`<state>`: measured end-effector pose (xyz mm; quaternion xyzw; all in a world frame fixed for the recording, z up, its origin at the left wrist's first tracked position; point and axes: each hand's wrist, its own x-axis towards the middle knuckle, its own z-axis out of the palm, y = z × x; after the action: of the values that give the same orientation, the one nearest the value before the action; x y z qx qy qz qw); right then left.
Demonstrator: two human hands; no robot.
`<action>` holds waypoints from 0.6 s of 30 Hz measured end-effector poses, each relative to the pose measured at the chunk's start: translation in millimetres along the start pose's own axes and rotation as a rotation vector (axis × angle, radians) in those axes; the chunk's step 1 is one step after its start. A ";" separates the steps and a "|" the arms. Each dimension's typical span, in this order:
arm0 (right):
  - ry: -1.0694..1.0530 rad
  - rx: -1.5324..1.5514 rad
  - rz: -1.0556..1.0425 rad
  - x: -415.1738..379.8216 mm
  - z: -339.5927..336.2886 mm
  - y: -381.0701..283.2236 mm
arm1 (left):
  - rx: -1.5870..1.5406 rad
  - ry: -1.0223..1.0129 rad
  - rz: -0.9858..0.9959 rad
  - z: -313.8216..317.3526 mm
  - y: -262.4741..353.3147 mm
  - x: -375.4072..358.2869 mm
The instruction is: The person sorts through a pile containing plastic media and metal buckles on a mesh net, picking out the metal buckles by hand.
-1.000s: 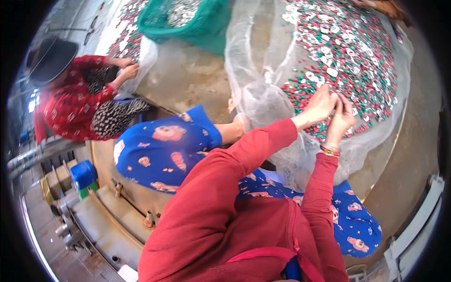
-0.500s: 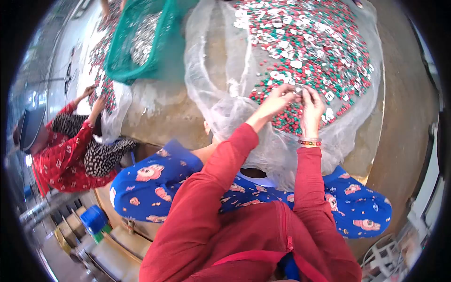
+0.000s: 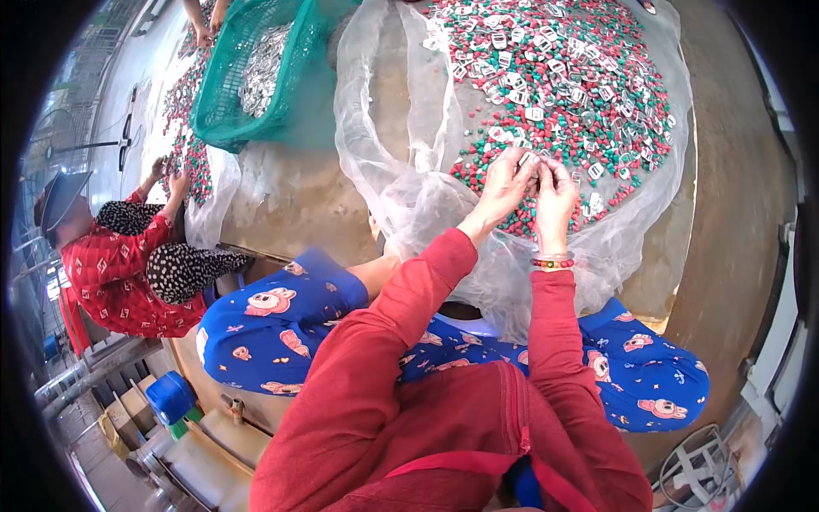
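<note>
Over the near part of a spread of small red and green pieces, my two hands meet at the fingertips. My left hand [image 3: 502, 186] is closed in a pinch on a small silvery metal buckle [image 3: 529, 160], mostly covered by the fingers. Fingers of my right hand [image 3: 554, 194] are also closed, pressed against the same spot. Beneath and beyond them, several flat metal buckles [image 3: 534, 113] lie scattered among the red and green pieces [image 3: 589, 128]. White netting [image 3: 426, 209] lies under the pieces and bunches up toward my lap.
Left of the netting stands a green mesh basket [image 3: 213, 128] holding many metal parts. A co-worker [image 3: 128, 273] in a red patterned top sits at the left, handling a similar pile [image 3: 198, 166]. Another person's hands [image 3: 209, 30] show at the top left. A blue container [image 3: 171, 397] stands lower left.
My hands have shifted slightly left, still together at the fingertips, and my left hand has turned more upright. Another person's hands have come lower beside the green basket.
</note>
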<state>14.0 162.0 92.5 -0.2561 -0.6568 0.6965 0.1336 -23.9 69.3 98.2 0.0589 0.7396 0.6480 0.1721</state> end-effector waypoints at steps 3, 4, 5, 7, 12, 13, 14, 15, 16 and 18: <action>0.098 0.088 -0.104 0.3 -0.1 8.0 | -0.220 -0.056 0.043 7.2 0.3 2.3; 0.117 0.056 -0.116 -0.4 0.8 6.3 | -0.195 -0.042 0.020 7.2 4.7 1.8; 0.137 0.024 -0.130 -1.2 2.4 3.9 | -0.170 -0.029 -0.002 6.7 9.1 2.1; 0.172 -0.076 -0.206 -0.2 2.9 3.6 | -0.092 0.003 -0.015 7.5 12.5 3.4; 0.124 0.002 -0.112 -0.1 -1.5 -1.7 | -0.114 -0.068 -0.128 -3.9 27.7 -2.5; 0.119 0.010 -0.107 1.2 -1.6 -4.0 | -0.016 -0.025 -0.097 -5.7 26.2 -2.3; 0.115 0.018 -0.098 1.7 -3.7 -4.9 | 0.083 0.018 -0.068 -5.6 22.2 -1.4; 0.111 0.042 -0.080 4.6 -6.2 -0.5 | 0.150 0.063 -0.019 -4.2 -2.1 4.2; 0.108 0.028 -0.069 5.8 -8.5 -2.8 | 0.069 0.007 -0.107 -6.4 -4.6 6.6; 0.096 0.005 -0.047 6.3 -11.1 -8.1 | -0.021 -0.055 -0.112 -8.8 -9.0 7.0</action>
<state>13.5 175.5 99.2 -0.2732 -0.6538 0.6817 0.1819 -32.2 61.8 89.0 0.0336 0.7297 0.6434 0.2290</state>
